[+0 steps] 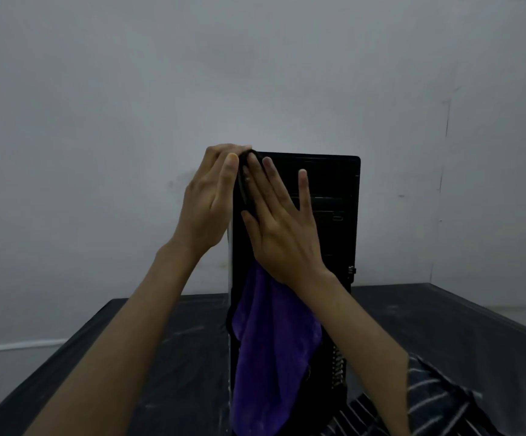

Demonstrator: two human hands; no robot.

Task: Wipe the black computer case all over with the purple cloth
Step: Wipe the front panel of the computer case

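Note:
The black computer case (330, 202) stands upright on the dark table, its narrow face towards me. The purple cloth (271, 350) hangs down that face from under my right hand (282, 225), which presses flat on the case with fingers spread, pinning the cloth's upper part. My left hand (212, 196) grips the case's upper left corner, fingers curled over the top edge where a dark fold of the cloth shows between both hands.
The dark table (148, 357) carries pale scuff marks and ends at a grey-white wall (255, 73) behind the case. A striped sleeve (437, 398) shows at the lower right. A white strip (19, 345) runs along the wall at the left.

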